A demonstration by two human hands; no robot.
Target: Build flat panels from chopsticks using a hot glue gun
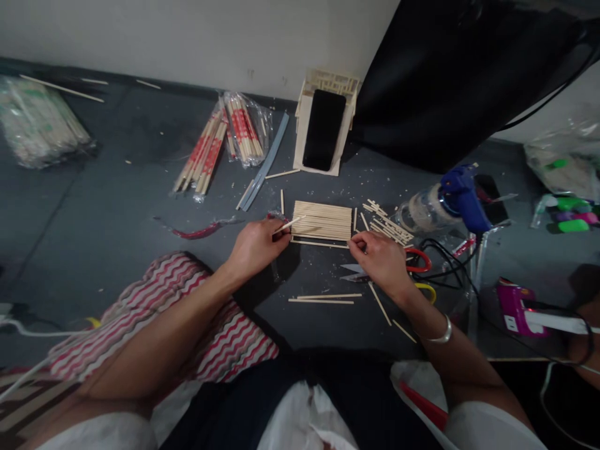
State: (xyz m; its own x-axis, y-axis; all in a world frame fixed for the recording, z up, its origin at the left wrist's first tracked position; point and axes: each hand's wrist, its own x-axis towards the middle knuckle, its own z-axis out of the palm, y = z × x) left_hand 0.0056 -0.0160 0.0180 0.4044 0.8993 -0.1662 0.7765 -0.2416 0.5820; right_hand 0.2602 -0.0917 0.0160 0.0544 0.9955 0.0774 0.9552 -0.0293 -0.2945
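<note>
A panel of thin wooden sticks point(321, 219) laid side by side rests on the dark table. One more stick point(323, 244) lies along its near edge. My left hand point(257, 245) is at the panel's left end, its fingers closed on a short stick point(291, 223) that points over the panel. At the panel's near right corner is my right hand point(379, 255), thumb and forefinger pinched near the end of the near-edge stick; whether it grips that stick is hidden. Scissors point(355, 272) with red and yellow handles lie under and beside my right hand.
A phone point(324, 129) leans on a wooden stand behind the panel. Chopstick packs point(244, 130) lie back left. A glue gun point(464, 197), bottle point(424, 209), cables and cut sticks point(387, 222) are at the right. Two sticks point(328, 297) lie in front, a striped cloth point(178, 306) front left.
</note>
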